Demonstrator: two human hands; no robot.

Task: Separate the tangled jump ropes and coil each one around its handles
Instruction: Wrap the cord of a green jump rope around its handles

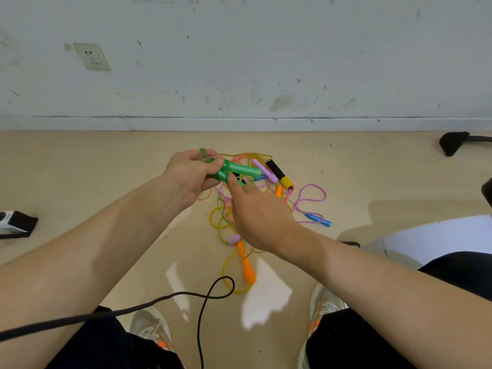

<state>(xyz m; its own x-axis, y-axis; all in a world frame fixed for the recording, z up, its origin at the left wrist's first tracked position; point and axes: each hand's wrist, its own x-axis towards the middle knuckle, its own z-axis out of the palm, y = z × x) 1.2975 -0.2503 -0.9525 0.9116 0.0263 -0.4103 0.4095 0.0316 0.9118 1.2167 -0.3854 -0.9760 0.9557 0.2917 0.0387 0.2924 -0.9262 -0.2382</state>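
Left hand (191,174) is closed round the two green handles (239,169), held side by side above the floor, with loops of green cord (203,154) sticking out past the fingers. Right hand (255,209) is just below the handles, forefinger up against them. Can't tell if it's pinching the cord or just touching.

Handling, my read: plastic handles are light, rigid and smooth, so they're the place to grip. Thin cord is limp and springy and will likely unwind unless kept taut.

The remaining tangle (226,209) lies on the floor under both hands: black-and-yellow handle (279,173), orange handle (247,267), blue handle (318,218) on a braided pink rope (316,189).

Floor (106,169) is glossy beige, probably slick, with specks of debris. Scuffed wall behind, with a socket (91,56). A black cable (202,310) loops in front of the shoes.
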